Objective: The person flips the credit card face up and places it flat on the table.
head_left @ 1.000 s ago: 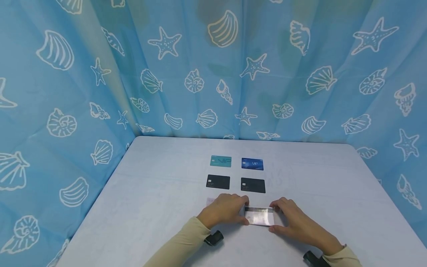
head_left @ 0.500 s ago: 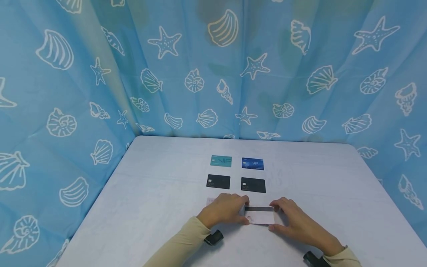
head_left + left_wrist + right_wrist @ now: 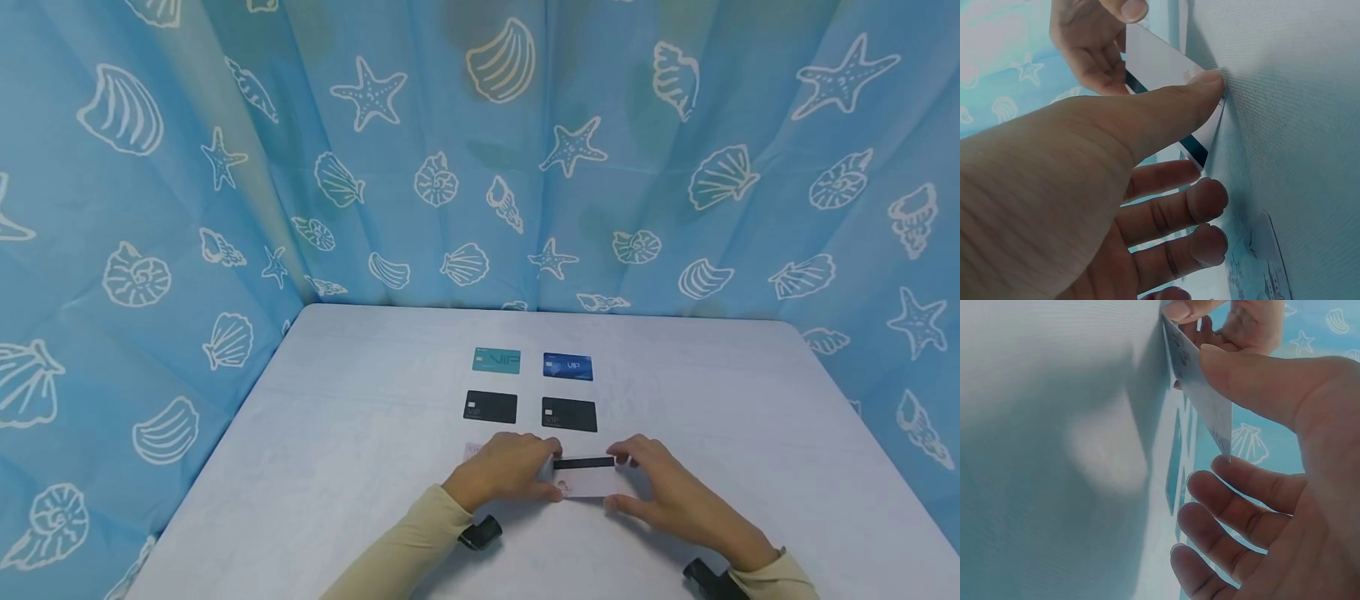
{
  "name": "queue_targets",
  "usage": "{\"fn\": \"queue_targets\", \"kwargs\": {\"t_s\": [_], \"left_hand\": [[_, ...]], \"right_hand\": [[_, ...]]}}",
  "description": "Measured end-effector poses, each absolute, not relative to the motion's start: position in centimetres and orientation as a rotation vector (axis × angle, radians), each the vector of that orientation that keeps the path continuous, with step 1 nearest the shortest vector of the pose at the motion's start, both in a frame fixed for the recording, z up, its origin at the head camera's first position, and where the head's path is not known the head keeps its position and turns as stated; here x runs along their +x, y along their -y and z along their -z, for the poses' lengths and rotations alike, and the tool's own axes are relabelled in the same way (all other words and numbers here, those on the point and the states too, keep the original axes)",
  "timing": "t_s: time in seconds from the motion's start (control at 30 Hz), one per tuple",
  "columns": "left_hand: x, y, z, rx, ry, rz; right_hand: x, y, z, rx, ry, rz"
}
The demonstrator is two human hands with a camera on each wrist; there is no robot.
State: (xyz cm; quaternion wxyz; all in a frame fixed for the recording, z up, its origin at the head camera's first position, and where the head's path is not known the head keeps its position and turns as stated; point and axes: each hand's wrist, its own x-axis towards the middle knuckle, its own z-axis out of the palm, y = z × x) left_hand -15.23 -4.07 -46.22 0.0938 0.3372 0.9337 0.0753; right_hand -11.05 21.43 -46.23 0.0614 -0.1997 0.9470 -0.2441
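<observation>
A pale pink card [image 3: 587, 482] with a dark stripe along its far edge sits between the two hands. My left hand [image 3: 504, 472] pinches its left short side, thumb at the near corner and index finger at the far one. On the opposite short side, my right hand [image 3: 663, 492] holds it likewise by thumb and index finger. The wrist views show the card tilted, its right side lifted off the table and its left side close to the cloth. Mostly covered by the left hand, another pinkish card [image 3: 472, 451] lies flat.
Beyond the hands, a teal card [image 3: 496, 361] and a blue card [image 3: 567, 367] form a back row. Two black cards, one left [image 3: 491, 407] and one right [image 3: 569, 414], lie in front of them. The white table [image 3: 337, 433] ends at a blue shell-patterned curtain [image 3: 450, 150].
The card's right side has risen with my right hand, and the glare on its face has gone. My left hand has barely moved; the cards lying flat stay put.
</observation>
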Motion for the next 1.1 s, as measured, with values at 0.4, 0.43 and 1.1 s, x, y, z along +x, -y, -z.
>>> {"fn": "queue_targets", "kwargs": {"t_s": [0.4, 0.43, 1.1], "left_hand": [[-15.3, 4.1, 46.2, 1.007, -2.769, -0.249], [-15.3, 4.1, 46.2, 1.012, -2.771, -0.254], [-15.0, 3.6, 45.7, 1.12, -2.785, -0.46]], "right_hand": [[-11.1, -21.3, 45.7, -0.59, -2.877, 0.745], [-11.1, -21.3, 45.7, -0.593, -2.875, 0.749], [-11.0, -20.6, 44.3, -0.702, -2.906, 0.782]]}}
